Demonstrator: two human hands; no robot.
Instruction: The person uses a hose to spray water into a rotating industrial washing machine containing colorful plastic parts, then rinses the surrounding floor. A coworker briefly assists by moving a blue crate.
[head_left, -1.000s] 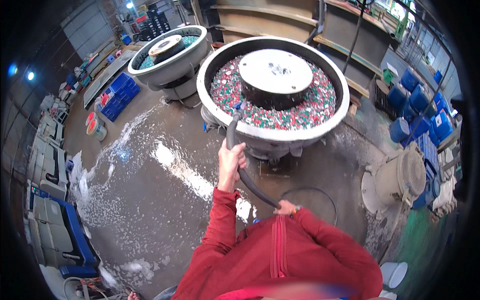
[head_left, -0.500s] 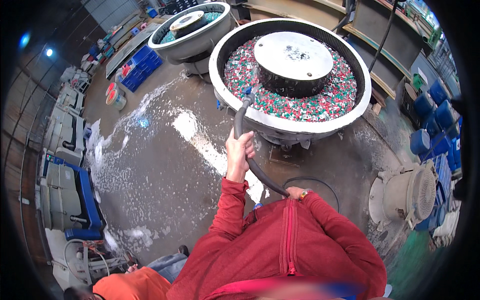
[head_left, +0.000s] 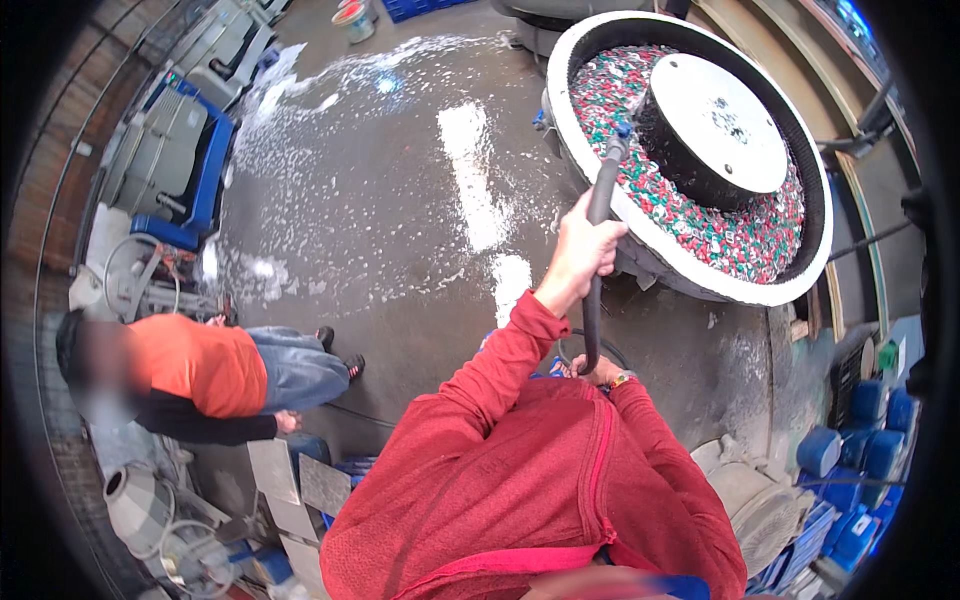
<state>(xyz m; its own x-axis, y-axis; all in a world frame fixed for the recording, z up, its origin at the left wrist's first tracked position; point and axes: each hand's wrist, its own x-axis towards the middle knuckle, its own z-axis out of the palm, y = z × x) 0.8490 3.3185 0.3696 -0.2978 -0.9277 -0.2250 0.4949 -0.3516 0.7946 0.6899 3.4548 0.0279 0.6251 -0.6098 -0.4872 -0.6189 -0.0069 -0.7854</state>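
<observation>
My left hand (head_left: 585,250) is wrapped round a dark rubber hose (head_left: 591,315) partway along it. Close to my waist, my right hand (head_left: 602,371) grips the lower stretch of the same hose. The hose's far end, with a blue valve (head_left: 623,131), reaches over the white rim (head_left: 690,275) of a round tub. Inside the tub lies a ring of small red, green and white pieces (head_left: 700,222). A black drum with a white round lid (head_left: 718,125) rises from its middle. Whether water leaves the hose is too small to tell.
A person in an orange and black top (head_left: 215,368) stands at my left. Wet, foamy floor (head_left: 380,190) stretches ahead. Grey machines with blue frames (head_left: 170,150) line the left wall. Blue drums (head_left: 870,440) and a beige round machine part (head_left: 750,490) stand at the right.
The view has swung left, so the tub now appears further right and the person in orange shows more fully. Both hands keep hold of the hose, its end still over the tub.
</observation>
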